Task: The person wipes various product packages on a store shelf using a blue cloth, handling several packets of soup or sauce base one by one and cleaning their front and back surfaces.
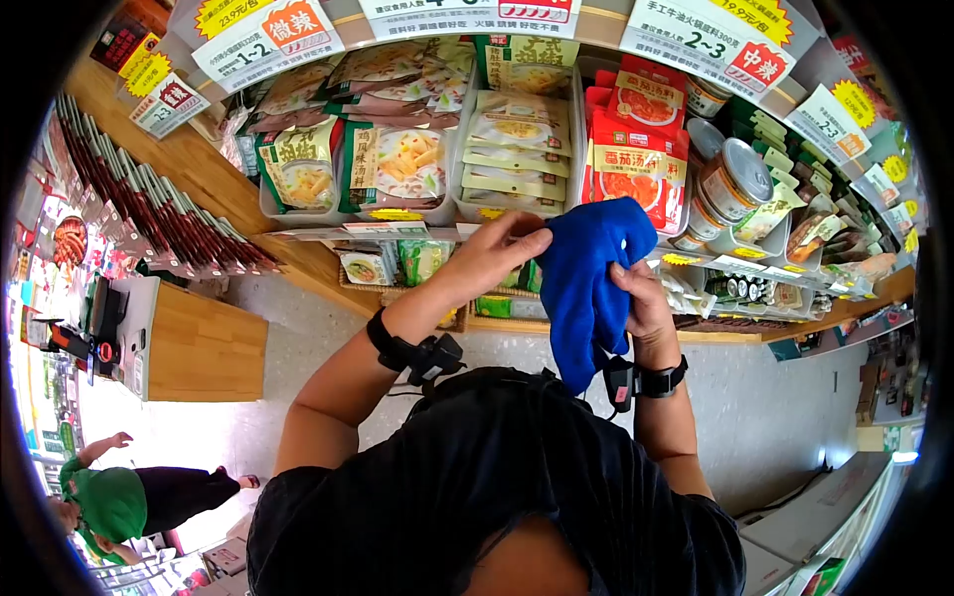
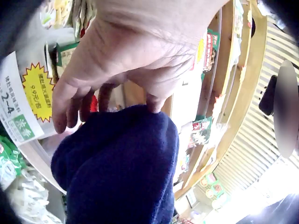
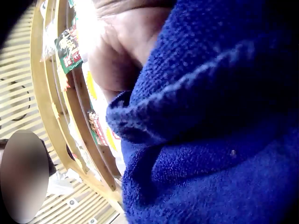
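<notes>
The left hand point(image 1: 494, 256) pinches the upper edge of the bunched blue cloth point(image 1: 586, 273) with curled fingertips. The right hand point(image 1: 644, 301), on the cloth's other side, has its fingers curled into the folds, so the cloth hangs between the two hands with a loose tail drooping past the right wrist. The left hold looks like fingertips only, so a tug from the right hand could slip it free, and just beyond both hands the red soup packets point(image 1: 636, 164) and tins point(image 1: 735, 179) stand close enough that a swinging cloth might topple them.
</notes>
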{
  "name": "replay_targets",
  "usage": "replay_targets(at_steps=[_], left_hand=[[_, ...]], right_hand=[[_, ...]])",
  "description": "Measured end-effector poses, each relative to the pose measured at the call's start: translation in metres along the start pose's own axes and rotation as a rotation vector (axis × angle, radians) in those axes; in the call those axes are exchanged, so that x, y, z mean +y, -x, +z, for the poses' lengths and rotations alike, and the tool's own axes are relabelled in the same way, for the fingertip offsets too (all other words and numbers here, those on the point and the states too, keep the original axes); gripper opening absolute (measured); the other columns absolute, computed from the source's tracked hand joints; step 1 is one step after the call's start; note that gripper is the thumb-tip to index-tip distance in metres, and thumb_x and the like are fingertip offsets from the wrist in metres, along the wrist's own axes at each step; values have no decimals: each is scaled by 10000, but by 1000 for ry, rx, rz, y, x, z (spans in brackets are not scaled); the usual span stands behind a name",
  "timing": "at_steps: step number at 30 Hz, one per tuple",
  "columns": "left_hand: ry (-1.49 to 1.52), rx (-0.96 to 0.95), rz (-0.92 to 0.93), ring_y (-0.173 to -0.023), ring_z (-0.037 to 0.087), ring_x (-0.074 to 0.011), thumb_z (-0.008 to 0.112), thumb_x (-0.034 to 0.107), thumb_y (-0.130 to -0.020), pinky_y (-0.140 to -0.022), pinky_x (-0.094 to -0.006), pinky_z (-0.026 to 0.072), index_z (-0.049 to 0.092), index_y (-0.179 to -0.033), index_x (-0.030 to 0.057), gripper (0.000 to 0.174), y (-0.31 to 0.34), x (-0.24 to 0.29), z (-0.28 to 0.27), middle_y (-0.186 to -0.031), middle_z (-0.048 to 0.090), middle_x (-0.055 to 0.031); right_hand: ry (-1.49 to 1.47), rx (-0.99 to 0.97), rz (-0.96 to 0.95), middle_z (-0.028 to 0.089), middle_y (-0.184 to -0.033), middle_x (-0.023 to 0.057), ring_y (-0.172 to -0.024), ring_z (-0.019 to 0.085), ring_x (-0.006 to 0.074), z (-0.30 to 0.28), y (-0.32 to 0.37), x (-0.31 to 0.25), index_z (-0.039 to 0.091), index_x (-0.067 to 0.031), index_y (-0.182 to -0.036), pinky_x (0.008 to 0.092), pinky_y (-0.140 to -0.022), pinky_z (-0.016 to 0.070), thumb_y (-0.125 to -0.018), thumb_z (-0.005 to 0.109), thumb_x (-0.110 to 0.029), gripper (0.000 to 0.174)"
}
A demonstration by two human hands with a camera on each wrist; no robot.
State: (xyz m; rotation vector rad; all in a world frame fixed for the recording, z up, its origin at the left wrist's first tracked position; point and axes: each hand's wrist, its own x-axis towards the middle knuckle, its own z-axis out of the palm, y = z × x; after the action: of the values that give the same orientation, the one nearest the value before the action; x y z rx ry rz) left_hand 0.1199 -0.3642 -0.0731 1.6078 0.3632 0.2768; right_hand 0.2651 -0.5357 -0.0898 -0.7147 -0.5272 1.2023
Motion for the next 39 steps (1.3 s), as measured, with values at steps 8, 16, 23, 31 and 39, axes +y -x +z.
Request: replay_targets(at_steps=[8, 16, 23, 31, 39], left_hand=[[-22, -64, -10, -787, 512, -69, 501, 298, -898, -705, -210, 415, 584, -994, 17, 309, 14, 6, 18, -848, 568, 5], [13, 162, 240, -626, 445, -42, 487, 272, -908, -550, -236, 390, 567, -838, 7, 285, -3, 13, 13, -691, 521, 32], [-685, 209, 686, -811, 518, -296, 566, 260, -811, -695, -391, 426, 518, -870, 5, 267, -14, 55, 64, -838, 530, -145], [-833, -6, 468, -1003, 494, -297, 496, 398, -847, -874, -395, 376, 535, -1104, 64, 423, -49, 48, 62, -1062, 538, -135], [-890, 85, 178, -1046, 528, -276, 515, 175, -840, -892, -365, 417, 470, -1208, 54, 389, -106, 22, -16, -1102, 550, -181]], right_hand=[[220, -13, -13, 503, -1220, 92, -1119, 486, 200, 12, -3, -1, 362, -30, -1308, 335, -961, 370, -799, 536, 17, 540], [907, 397, -458, 530, -1101, 92, -978, 523, 171, 17, -10, -3, 422, -21, -1216, 285, -861, 426, -806, 589, -21, 444], [273, 250, -320, 419, -1275, 96, -1179, 410, 210, -2, -7, 21, 353, -72, -1296, 374, -997, 332, -930, 360, -395, 488], [-131, 169, -149, 430, -1296, 113, -1176, 436, 257, -25, -10, 17, 360, -84, -1307, 408, -993, 348, -894, 414, -440, 548], [-136, -121, -215, 434, -1295, 153, -1173, 441, 292, -62, 5, 5, 349, -47, -1311, 462, -1006, 333, -880, 446, -385, 557]])
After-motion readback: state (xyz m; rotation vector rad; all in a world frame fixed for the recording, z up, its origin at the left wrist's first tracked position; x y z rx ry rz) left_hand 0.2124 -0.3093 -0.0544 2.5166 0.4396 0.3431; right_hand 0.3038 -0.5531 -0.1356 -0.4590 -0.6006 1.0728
